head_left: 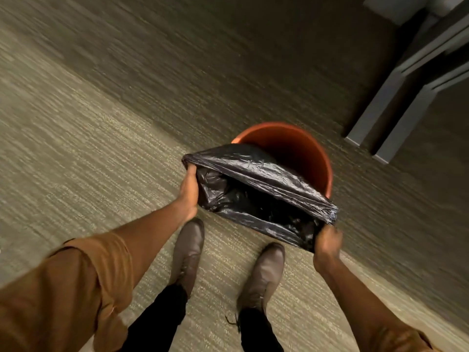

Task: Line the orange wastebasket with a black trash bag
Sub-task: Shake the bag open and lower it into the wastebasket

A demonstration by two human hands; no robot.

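The black trash bag (256,189) is stretched open over the near part of the orange wastebasket (299,148), hiding its near rim. The bag is glossy and wrinkled, its inside dark; no writing is visible. The left hand (189,191) and right hand (327,246) each grasp one end of its mouth. The wastebasket stands on carpet (88,123) before two brown shoes (189,250).

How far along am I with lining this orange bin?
Done: the black bag is opened. In hand: left hand and right hand stretch its mouth over the orange wastebasket. Left: the far rim is bare, so the bag still needs pushing in and folding over the rim.
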